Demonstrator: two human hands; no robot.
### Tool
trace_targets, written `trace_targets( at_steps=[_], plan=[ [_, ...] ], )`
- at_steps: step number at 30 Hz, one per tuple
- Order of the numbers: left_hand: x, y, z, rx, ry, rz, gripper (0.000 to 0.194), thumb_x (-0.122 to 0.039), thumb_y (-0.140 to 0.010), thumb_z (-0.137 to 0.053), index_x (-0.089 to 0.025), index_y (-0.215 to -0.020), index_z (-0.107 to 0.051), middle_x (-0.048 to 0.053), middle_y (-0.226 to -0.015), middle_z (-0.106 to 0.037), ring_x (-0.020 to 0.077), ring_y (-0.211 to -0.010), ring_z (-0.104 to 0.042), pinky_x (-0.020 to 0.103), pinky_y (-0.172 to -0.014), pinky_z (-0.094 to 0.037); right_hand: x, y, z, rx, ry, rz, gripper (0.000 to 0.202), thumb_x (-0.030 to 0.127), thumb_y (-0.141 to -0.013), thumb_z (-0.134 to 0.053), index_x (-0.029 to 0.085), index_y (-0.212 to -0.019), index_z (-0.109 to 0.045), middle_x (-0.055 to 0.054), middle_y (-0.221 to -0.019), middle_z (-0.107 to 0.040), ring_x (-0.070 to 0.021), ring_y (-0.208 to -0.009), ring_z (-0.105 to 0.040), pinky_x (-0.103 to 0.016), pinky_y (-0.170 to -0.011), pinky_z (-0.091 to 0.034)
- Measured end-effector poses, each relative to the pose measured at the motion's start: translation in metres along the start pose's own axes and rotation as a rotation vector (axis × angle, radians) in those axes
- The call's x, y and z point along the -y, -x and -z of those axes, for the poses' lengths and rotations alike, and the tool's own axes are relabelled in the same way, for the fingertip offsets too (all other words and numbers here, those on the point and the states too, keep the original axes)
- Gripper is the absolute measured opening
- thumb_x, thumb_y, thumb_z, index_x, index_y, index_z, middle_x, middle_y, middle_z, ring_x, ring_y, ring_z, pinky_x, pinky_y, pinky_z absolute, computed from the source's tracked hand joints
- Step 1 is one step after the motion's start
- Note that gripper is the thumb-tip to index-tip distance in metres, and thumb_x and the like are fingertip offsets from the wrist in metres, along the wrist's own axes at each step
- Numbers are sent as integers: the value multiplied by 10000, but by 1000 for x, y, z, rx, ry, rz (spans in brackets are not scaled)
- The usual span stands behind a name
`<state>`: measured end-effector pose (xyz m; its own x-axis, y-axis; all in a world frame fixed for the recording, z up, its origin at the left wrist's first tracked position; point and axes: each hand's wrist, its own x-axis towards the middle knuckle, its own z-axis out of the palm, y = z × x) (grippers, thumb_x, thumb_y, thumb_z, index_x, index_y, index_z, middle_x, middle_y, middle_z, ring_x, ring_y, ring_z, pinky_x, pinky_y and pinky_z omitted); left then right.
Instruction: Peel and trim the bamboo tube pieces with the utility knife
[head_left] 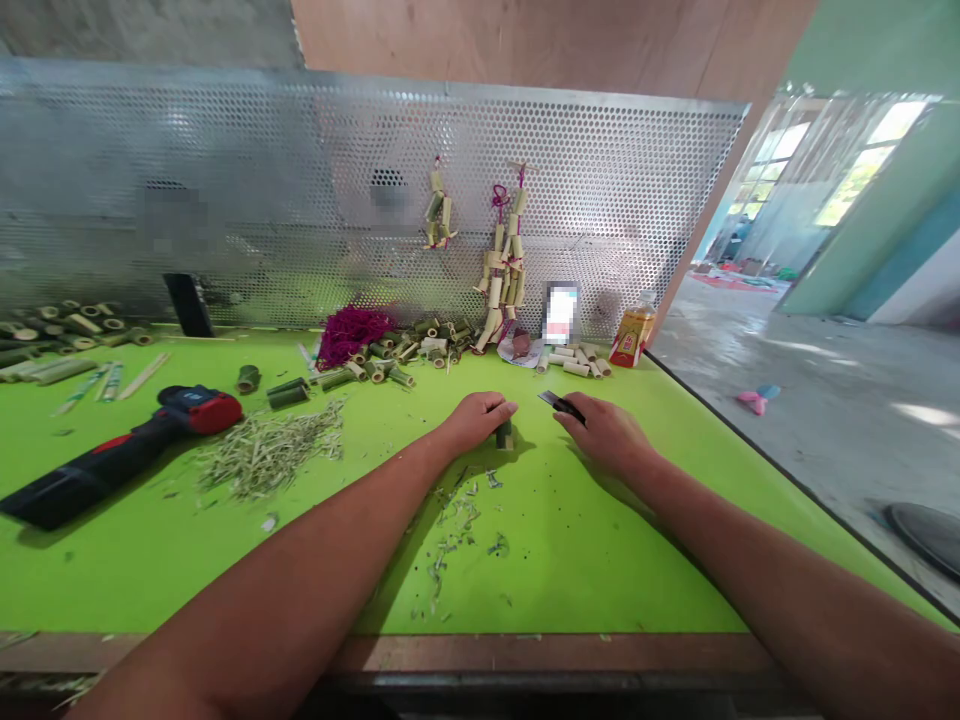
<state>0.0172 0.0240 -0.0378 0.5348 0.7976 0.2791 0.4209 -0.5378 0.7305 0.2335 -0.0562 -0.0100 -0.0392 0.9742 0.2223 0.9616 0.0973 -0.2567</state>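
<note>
Evidently for steadiness, the left hand [480,418] is clamped on a short green bamboo piece [505,437], thumb over the top, its near end down by the green tabletop [637,560]; whether it stands upright or leans, I cannot tell. At three o'clock from that piece, the right hand [609,432] is closed round a black-handled knife [564,406], its blade pointing inward at two o'clock and clear of the bamboo, probably angled so for reach. Loose scrapings [457,520] lie toward six and seven, likely where paring drops them. Out at nine sits a shavings heap [274,450], with a power tool [161,430] beyond, seemingly parked aside. Pale tubes [577,360] are grouped between one and two, perhaps kept apart from the green cuttings [390,365] near eleven. Strung bamboo figures [514,250] hang at twelve, possibly as patterns.
</note>
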Motion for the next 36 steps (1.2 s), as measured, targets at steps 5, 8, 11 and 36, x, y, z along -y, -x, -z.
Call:
trace_targets(
  at_steps=[5, 8, 11, 36],
  plan=[
    [1, 0, -1, 39, 58, 5, 447, -554, -814, -465, -157, -608, -457, -39, -573, -372, 95, -574, -348, 221, -538, -276, 8, 6, 4, 36, 50, 127, 379, 496, -935, -358, 213, -1010, -599, -49, -835, -658, -133, -610, -515, -246, -538, -297],
    [1, 1, 0, 54, 87, -23, 448, -547, -829, -442, -163, -599, -424, -43, -566, -350, 92, -569, -334, 220, -541, -276, 10, 8, 4, 73, 68, 181, 402, 495, -947, -325, 210, -981, -607, -39, -771, -638, -123, -577, -495, -246, -535, -282],
    [1, 2, 0, 66, 116, -43, 447, -542, -844, -426, -162, -610, -423, -45, -572, -336, 90, -564, -328, 220, -542, -274, 10, 8, 2, 80, 89, 234, 424, 502, -953, -301, 211, -939, -609, -27, -732, -618, -118, -557, -470, -247, -534, -262],
    [-4, 4, -1, 140, 174, 32, 421, -535, -800, -505, -137, -721, -614, -20, -537, -512, 92, -482, -464, 215, -496, -359, 29, 10, -13, 113, 184, 356, 385, 421, -970, -297, 211, -878, -605, -30, -774, -612, -135, -653, -502, -267, -575, -258]
  ],
)
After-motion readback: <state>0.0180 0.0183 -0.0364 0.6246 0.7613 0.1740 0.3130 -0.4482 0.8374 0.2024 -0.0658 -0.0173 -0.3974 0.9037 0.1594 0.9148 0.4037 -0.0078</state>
